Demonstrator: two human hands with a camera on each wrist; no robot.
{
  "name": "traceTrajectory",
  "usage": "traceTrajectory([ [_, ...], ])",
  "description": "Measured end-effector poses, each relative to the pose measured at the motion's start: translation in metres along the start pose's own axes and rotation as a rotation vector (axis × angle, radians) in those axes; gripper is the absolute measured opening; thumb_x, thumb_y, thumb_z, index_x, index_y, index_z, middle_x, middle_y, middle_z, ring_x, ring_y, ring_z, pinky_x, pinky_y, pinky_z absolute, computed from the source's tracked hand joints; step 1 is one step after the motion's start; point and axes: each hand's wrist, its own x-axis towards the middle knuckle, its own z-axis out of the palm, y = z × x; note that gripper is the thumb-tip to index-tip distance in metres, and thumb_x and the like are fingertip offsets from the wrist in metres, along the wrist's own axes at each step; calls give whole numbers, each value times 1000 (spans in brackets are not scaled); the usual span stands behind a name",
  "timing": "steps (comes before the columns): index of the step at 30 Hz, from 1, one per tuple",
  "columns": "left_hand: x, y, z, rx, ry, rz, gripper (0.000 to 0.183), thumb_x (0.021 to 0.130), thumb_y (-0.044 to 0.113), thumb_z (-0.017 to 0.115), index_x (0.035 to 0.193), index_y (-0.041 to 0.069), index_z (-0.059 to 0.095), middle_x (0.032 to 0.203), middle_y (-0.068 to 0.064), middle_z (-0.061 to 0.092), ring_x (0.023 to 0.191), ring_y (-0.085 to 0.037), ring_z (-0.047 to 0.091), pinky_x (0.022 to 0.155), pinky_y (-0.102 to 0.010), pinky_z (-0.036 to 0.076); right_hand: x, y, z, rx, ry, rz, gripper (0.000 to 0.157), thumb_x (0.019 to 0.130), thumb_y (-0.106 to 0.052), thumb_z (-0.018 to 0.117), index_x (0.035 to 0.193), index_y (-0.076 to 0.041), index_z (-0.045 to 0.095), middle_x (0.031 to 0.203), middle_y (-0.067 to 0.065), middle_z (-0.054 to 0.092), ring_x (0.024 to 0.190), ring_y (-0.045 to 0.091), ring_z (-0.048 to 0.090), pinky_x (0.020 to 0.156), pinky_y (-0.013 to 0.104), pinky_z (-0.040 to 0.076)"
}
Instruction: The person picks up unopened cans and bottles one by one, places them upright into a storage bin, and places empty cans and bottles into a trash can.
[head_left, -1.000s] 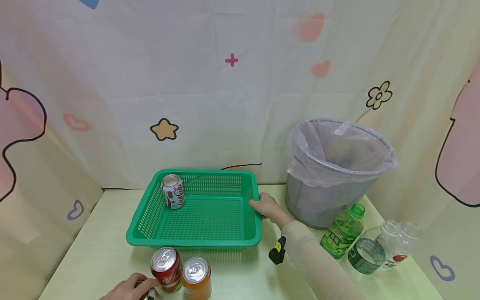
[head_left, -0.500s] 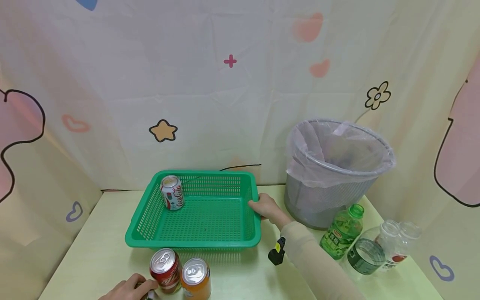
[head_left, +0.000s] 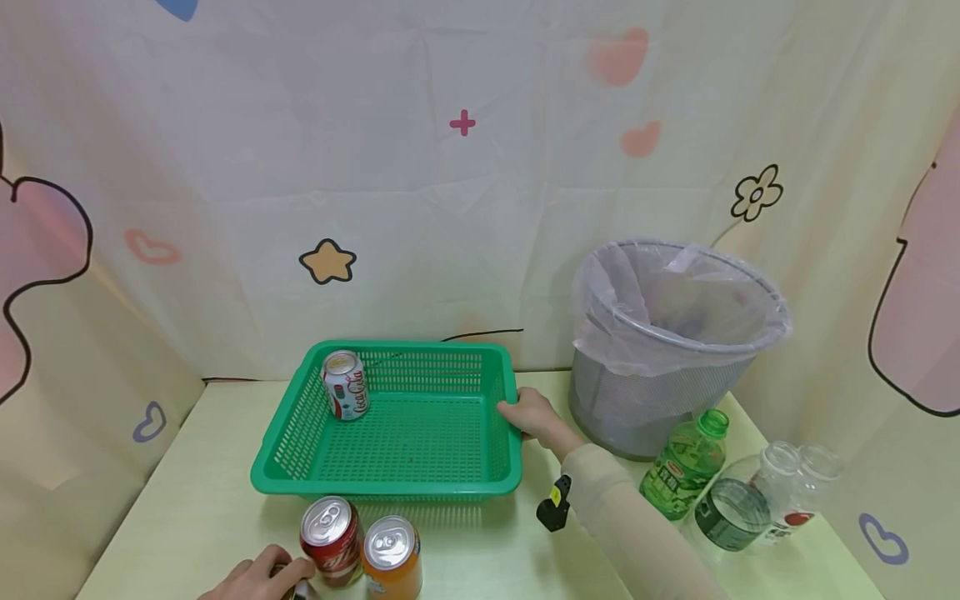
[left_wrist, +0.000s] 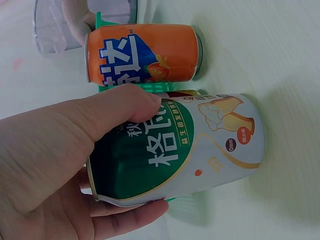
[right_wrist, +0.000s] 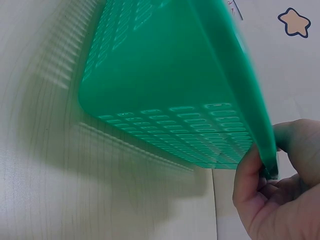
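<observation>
My left hand (left_wrist: pixel 75 145) grips a green and white drink can (left_wrist: pixel 175 155), thumb on one side and fingers beneath on the other; the head view catches only part of it at the bottom edge. Beside that hand stand a red soda can (head_left: pixel 332 542) and an orange soda can (head_left: pixel 392 558). My right hand (head_left: pixel 534 413) pinches the right rim of a green plastic basket (head_left: pixel 386 486); in the right wrist view the thumb and fingers close round the rim (right_wrist: pixel 250 95). A white Coca-Cola can (head_left: pixel 347 387) stands in the basket's back left corner.
A mesh bin (head_left: pixel 652 408) with a clear plastic liner stands at the back right. In front of it are a green bottle (head_left: pixel 682 467) and several clear plastic containers (head_left: pixel 733 510). A small black object (head_left: pixel 555 504) shows by the right sleeve (head_left: pixel 630 517). A patterned curtain (head_left: pixel 420 208) hangs behind.
</observation>
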Motion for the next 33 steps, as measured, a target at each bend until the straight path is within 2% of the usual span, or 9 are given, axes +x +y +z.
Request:
traceTrajectory([
  [6, 1, 1, 4, 25, 21, -41, 50, 67, 64, 67, 101, 30, 57, 88, 3, 43, 69, -15, 44, 54, -24, 41, 0, 1, -1, 8, -14, 3, 27, 89, -20, 50, 104, 2, 53, 85, 10, 60, 65, 15, 61, 58, 32, 54],
  [14, 1, -1, 7, 58, 26, -15, 51, 67, 70, 60, 101, 32, 55, 87, 5, 42, 67, -14, 43, 52, -23, 39, 1, 1, -1, -5, -12, -2, 27, 89, -21, 50, 103, 2, 53, 85, 10, 60, 66, 15, 61, 57, 31, 53],
  [23, 0, 0, 3, 32, 28, -36, 46, 66, 65, 66, 97, 32, 56, 89, 4, 43, 68, -16, 45, 51, -27, 42, 1, 1, -1, -3, -11, 2, 30, 89, -20, 50, 107, 3, 54, 89, 11, 61, 68, 15, 63, 59, 32, 55],
  [33, -3, 2, -10, -20, -28, -51, 45, 66, 55, 73, 97, 28, 56, 91, 1, 44, 69, -19, 45, 53, -32, 46, 0, 0, -1, -12, -10, -2, 32, 90, -21, 50, 111, 3, 53, 91, 12, 61, 70, 16, 63, 57, 30, 54],
])
